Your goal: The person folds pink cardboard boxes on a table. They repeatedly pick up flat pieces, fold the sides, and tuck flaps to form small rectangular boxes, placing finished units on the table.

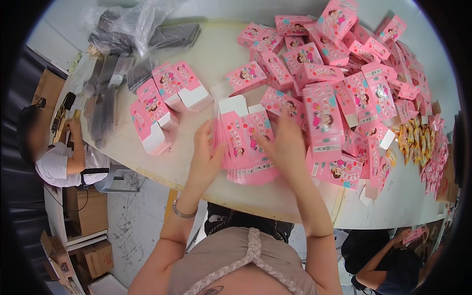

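Note:
A stack of flat, unfolded pink cartons (241,140) with cartoon figures and white end flaps lies on the table in front of me, its edges fanned out. My left hand (205,155) presses against the stack's left side, thumb resting over the edge. From the right, my right hand (282,147) clasps the opposite side, its thumb on the top carton; motion blurs its fingers. Left of the stack lie more bundles of flat pink cartons (160,103). Right beside my right hand stands a folded-up pink box (322,115).
A large heap of pink boxes (364,93) covers the table's right side, with yellow packets (418,140) and pink packets (435,162) beyond. Dark plastic-wrapped bundles (172,37) lie at the back left. Co-workers sit at the left (66,157) and lower right (393,265).

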Demonstrator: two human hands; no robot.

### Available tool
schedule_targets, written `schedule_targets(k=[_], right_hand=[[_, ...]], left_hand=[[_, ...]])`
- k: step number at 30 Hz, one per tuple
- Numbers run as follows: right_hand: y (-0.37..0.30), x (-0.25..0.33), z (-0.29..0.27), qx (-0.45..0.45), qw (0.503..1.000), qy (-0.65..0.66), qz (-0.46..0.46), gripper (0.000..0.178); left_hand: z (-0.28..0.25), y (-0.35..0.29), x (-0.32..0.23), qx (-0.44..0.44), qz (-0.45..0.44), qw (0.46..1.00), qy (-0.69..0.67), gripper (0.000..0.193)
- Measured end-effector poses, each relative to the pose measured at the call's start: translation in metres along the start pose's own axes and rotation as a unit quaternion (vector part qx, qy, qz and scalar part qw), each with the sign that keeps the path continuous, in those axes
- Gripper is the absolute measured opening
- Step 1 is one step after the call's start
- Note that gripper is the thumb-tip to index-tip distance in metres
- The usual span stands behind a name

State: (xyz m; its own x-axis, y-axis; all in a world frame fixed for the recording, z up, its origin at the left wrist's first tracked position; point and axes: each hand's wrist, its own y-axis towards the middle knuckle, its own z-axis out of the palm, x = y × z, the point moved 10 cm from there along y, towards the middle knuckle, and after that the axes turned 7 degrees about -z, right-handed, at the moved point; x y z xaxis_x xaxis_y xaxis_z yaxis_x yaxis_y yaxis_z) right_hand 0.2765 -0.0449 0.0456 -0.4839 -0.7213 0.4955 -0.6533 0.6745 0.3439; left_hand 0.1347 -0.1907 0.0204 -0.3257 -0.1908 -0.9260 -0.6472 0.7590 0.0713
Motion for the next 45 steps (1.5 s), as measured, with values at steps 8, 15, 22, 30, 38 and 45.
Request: schedule_targets(k=[8, 15, 22, 30, 38, 45], right_hand=[[-0.012, 0.025, -0.021, 0.034, 0.974, 0.223, -0.03, 0.03], [-0.029, 0.071, -0.051, 0.128, 0.947, 0.262, -0.136, 0.064], [-0.024, 0.04, -0.061, -0.068, 0.921, 0.383, -0.027, 0.084], [-0.028, 0.034, -0.068, -0.132, 0.901, 0.398, -0.111, 0.023], [-0.017, 0.037, -0.045, 0.057, 0.713, 0.695, 0.071, 0.029], [-0.027, 0.05, -0.052, 0.071, 0.802, 0.592, 0.031, 0.03]], left_hand=[[0.009, 0.01, 0.014, -0.066, -0.144, 0.953, -0.257, 0.05], [0.042, 0.017, -0.038, 0.091, -0.146, 0.919, -0.355, 0.05], [0.039, -0.015, -0.105, 0.079, 0.065, 0.937, -0.333, 0.061], [0.046, -0.029, -0.085, 0.187, -0.028, 0.979, -0.073, 0.062], [0.035, -0.039, -0.104, 0.136, 0.08, 0.985, -0.073, 0.063], [0.041, -0.039, -0.096, 0.195, 0.034, 0.972, -0.13, 0.077]])
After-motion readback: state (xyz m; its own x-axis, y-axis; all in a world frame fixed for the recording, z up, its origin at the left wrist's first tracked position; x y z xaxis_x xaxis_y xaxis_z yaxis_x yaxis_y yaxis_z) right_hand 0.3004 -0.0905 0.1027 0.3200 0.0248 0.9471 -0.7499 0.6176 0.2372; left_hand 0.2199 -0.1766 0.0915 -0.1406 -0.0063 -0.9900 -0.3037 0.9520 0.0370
